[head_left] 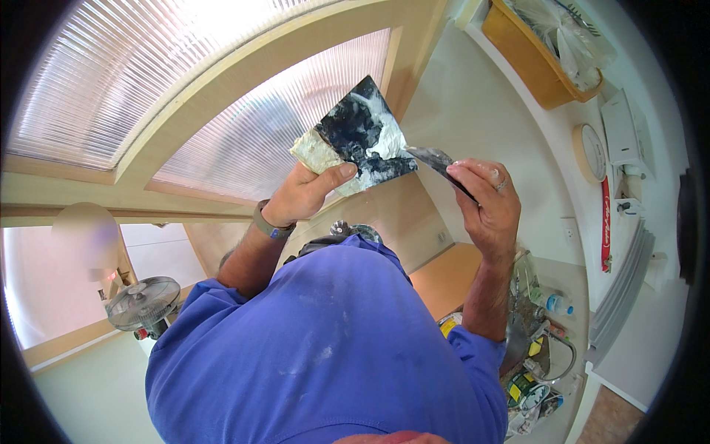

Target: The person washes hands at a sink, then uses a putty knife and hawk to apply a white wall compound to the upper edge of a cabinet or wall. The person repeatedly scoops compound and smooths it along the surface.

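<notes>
My left hand (314,191) grips a plasterer's hawk (355,122), a dark square board smeared with white paste, by its lower left edge, thumb on top. A crusty cream-coloured strip runs along that edge. A thick lump of white filler (388,138) lies on the board's right part. In my right hand (488,203) is a putty knife (436,159), held with its blade angled toward the board. Its tip meets the right corner beside the filler. White smears mark the fingers of this hand.
Ahead stand wood-framed ribbed panels (259,122). An orange bin (536,55) holding plastic bags is at upper right, above a round clock-like disc (589,153). A fan (144,303) stands at left. Cans (526,390) and a water bottle (560,304) are at lower right.
</notes>
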Available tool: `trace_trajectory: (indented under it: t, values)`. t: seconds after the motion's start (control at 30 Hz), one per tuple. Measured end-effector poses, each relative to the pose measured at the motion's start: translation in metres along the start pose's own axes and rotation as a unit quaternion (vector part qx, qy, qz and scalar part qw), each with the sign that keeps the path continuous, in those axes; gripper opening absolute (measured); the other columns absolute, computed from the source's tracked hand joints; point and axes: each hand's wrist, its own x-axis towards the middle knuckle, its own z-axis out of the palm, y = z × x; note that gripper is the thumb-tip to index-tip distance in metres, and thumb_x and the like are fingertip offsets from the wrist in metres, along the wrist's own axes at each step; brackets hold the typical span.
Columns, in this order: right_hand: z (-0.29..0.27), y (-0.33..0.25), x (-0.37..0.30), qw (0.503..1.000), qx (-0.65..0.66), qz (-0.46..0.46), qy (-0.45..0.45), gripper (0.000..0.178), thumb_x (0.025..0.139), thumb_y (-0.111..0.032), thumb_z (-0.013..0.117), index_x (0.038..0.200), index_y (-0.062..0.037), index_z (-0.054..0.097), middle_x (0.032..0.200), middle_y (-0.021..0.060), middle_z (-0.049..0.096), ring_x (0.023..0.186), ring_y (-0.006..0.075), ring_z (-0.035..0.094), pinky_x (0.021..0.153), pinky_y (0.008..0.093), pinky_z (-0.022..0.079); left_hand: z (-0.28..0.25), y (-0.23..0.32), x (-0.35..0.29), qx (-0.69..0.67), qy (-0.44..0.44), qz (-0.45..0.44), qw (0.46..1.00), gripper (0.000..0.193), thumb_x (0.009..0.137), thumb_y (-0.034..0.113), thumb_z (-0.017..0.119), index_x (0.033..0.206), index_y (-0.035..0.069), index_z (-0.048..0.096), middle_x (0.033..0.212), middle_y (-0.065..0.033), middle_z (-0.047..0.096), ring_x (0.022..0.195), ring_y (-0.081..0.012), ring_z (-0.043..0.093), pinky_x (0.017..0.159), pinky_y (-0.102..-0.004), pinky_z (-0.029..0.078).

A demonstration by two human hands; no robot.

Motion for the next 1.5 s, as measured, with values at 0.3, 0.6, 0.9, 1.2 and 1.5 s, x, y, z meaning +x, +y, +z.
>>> trace_trajectory:
  t: [0.3, 0.6, 0.9, 1.2, 1.5]
  values:
    - [0.018, 0.003, 0.001, 0.989, -0.061, -0.11, 0.078, 0.041, 0.056, 0.006, 0.067, 0.095, -0.0073, 0.066, 0.096, 0.0039, 0.059, 0.087, 0.025, 0.058, 0.072, 0.0349, 0.051, -0.004, 0.014, -0.006, 0.213, -0.032, 0.025, 0.976, 0.024, 0.089, 0.009, 0.054, 0.11, -0.003, 0.054, 0.101, -0.0108, 0.061, 0.089, -0.0184, 0.056, 0.081, -0.0287, 0.044]
    - [0.021, 0.001, 0.002, 0.976, -0.067, -0.152, 0.141, 0.042, 0.055, 0.005, 0.065, 0.096, -0.0055, 0.065, 0.101, 0.0062, 0.058, 0.089, 0.0267, 0.058, 0.075, 0.0356, 0.052, -0.007, 0.013, -0.006, 0.235, -0.054, 0.052, 0.969, 0.026, 0.088, 0.007, 0.053, 0.112, -0.004, 0.053, 0.101, -0.0119, 0.061, 0.095, -0.0177, 0.054, 0.084, -0.0305, 0.043]
    - [0.043, 0.003, 0.046, 0.95, 0.115, 0.007, 0.291, 0.022, 0.077, 0.001, 0.063, 0.099, -0.0032, 0.062, 0.093, 0.0087, 0.061, 0.084, 0.0221, 0.06, 0.071, 0.0332, 0.051, 0.0, -0.004, -0.012, 0.07, -0.025, 0.001, 0.997, 0.032, 0.088, 0.003, 0.053, 0.12, -0.001, 0.049, 0.114, -0.0064, 0.057, 0.108, -0.0154, 0.05, 0.092, -0.0297, 0.039]
    - [0.068, 0.028, 0.161, 0.599, 0.695, 0.098, 0.385, 0.017, 0.089, -0.015, 0.057, 0.103, -0.0071, 0.057, 0.093, 0.0037, 0.064, 0.078, 0.0124, 0.061, 0.059, 0.0271, 0.048, -0.012, -0.026, -0.04, -0.023, -0.016, -0.14, 0.99, 0.037, 0.089, 0.005, 0.051, 0.125, 0.002, 0.042, 0.114, -0.0053, 0.056, 0.106, -0.0154, 0.052, 0.091, -0.03, 0.041]
    - [0.064, 0.039, 0.196, 0.528, 0.76, 0.1, 0.365, 0.023, 0.085, -0.019, 0.061, 0.103, -0.0052, 0.056, 0.09, 0.0048, 0.063, 0.077, 0.0164, 0.059, 0.062, 0.0287, 0.044, -0.017, -0.027, -0.05, 0.0, 0.011, -0.176, 0.984, 0.034, 0.09, 0.007, 0.05, 0.122, 0.002, 0.043, 0.111, -0.0063, 0.057, 0.103, -0.0163, 0.054, 0.087, -0.0318, 0.045]
